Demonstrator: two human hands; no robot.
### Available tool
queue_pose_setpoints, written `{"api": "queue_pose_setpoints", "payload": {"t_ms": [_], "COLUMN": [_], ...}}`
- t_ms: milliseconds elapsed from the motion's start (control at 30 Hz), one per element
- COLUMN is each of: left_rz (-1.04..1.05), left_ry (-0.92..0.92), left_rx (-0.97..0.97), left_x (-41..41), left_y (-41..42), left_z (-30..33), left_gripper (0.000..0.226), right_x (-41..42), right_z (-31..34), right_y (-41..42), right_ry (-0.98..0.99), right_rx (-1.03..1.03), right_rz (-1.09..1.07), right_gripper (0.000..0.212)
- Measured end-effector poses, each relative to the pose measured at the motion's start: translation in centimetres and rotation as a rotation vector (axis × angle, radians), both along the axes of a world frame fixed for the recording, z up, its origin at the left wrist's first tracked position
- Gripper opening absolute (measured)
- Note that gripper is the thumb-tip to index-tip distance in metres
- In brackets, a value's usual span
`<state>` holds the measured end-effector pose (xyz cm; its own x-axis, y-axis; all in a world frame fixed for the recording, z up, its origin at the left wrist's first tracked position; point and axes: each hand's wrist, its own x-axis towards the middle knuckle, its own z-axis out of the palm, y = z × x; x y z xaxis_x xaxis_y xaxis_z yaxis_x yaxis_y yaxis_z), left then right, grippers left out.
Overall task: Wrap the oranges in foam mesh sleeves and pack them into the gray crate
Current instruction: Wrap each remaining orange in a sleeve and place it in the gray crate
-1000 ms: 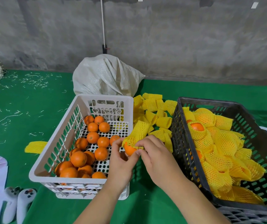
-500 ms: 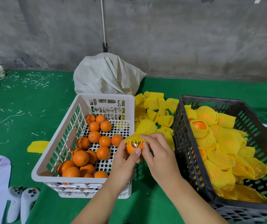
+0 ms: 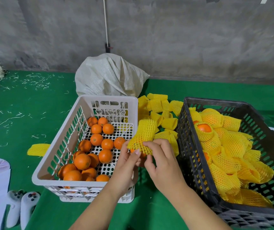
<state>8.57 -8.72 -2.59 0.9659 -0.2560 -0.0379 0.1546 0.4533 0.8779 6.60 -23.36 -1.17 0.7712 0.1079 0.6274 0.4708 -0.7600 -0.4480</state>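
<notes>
**Both hands work a mesh sleeve over one orange**

A rough gray concrete wall [image 3: 182,39] backs a bench [image 3: 33,117] covered in green felt, strewn with pale straw bits on its left side. Both forearms reach in from the bottom edge and meet between the two crates. The left hand [image 3: 127,161] is angled up and to the right, its fingers curled, the thumb pressing the lower edge of a yellow foam mesh sleeve [image 3: 143,136]. The right hand [image 3: 162,159] lies just beside it, back toward the camera, fingers bent and pinching the same sleeve from the right. Under the mesh, only a sliver of the held orange [image 3: 142,154] shows between the fingertips; the sleeve's empty upper end sticks up and away.

Left of the hands, a white slotted crate [image 3: 58,155] holds loose oranges [image 3: 98,155]. On the right, the gray crate [image 3: 194,163] is packed with wrapped oranges [image 3: 224,146]. A pile of spare sleeves [image 3: 159,107] lies between the crates, near a white woven sack [image 3: 109,77]. Two white controllers [image 3: 21,208] rest at bottom left.
</notes>
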Motion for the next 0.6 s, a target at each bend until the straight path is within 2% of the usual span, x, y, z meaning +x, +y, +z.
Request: {"api": "queue_pose_setpoints", "payload": {"t_ms": [100, 300, 433, 533, 600], "left_rz": [-0.009, 0.129, 0.165, 0.129, 0.090], "left_ry": [-0.012, -0.035, -0.023, -0.057, -0.051], "left_rx": [0.044, 0.179, 0.158, 0.196, 0.189], "left_x": [0.0, 0.0, -0.2, 0.0, 0.1], "left_y": [0.1, -0.4, -0.5, -0.2, 0.0], "left_z": [0.0, 0.2, 0.0, -0.5, -0.7], "left_gripper": [0.036, 0.038, 0.029, 0.024, 0.032], "right_x": [0.4, 0.3, -0.8, -0.4, -0.1], "right_z": [-0.3, -0.4, -0.9, -1.0, -0.8], "right_y": [-0.1, 0.4, 1.8, 1.8, 1.6], "right_ry": [0.027, 0.005, 0.036, 0.055, 0.077], "right_rx": [0.074, 0.217, 0.284, 0.261, 0.299], "right_rz": [-0.046, -0.086, -0.054, -0.059, -0.014], "right_gripper": [0.044, 0.012, 0.015, 0.021, 0.028]}}
